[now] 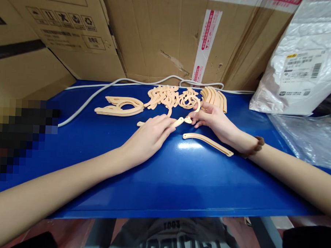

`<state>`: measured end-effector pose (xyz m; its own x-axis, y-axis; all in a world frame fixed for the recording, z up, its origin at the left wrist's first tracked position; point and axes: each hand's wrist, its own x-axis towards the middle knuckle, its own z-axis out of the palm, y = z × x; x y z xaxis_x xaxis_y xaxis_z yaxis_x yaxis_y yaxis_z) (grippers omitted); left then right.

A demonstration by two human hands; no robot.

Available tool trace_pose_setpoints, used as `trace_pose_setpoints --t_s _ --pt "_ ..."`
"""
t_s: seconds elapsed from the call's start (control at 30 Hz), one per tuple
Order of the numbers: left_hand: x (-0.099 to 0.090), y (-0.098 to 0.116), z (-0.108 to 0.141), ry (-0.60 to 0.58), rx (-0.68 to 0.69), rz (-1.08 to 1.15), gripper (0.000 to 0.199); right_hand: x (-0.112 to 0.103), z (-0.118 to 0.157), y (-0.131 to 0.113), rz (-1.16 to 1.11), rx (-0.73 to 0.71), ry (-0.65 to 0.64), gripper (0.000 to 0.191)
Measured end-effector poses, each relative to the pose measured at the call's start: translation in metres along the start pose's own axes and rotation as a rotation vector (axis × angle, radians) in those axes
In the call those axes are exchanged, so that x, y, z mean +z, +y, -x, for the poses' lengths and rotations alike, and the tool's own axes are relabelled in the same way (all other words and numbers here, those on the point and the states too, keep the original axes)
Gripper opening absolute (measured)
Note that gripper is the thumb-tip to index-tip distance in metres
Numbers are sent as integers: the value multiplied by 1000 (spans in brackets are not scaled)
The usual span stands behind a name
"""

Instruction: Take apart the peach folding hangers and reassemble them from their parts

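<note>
My left hand [150, 138] is closed around a beige plastic hanger arm [178, 122]; its holed tip sticks out past the fingers. Between the fingertips of my right hand [213, 118] is a beige hanger hook [197, 104], its round base beside that tip. I cannot tell whether base and tip touch. A loose curved hanger arm [208, 141] lies on the table below my right hand. Behind the hands lie a heap of hooks [162, 97] and a stack of hanger arms [214, 98]. Folded hangers [119, 106] lie to the left.
Everything lies on a blue table [162, 186]. A white cable [85, 111] runs along its back. Cardboard boxes [158, 36] stand behind. At the right are a white parcel bag [299, 71] and a clear plastic bag [299, 139]. A blurred dark patch covers the left side.
</note>
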<state>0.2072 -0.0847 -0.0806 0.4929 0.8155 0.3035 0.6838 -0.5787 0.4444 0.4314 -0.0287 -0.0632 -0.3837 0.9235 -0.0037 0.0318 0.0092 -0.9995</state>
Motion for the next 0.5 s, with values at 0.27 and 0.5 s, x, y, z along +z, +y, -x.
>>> trace_pose_setpoints --t_s 0.27,0.5 --pt "1 1 -1 -2 6 -11 31 -2 1 3 -45 -23 3 38" --pt "0 0 0 47 82 36 31 -4 1 3 -5 -38 -46 33"
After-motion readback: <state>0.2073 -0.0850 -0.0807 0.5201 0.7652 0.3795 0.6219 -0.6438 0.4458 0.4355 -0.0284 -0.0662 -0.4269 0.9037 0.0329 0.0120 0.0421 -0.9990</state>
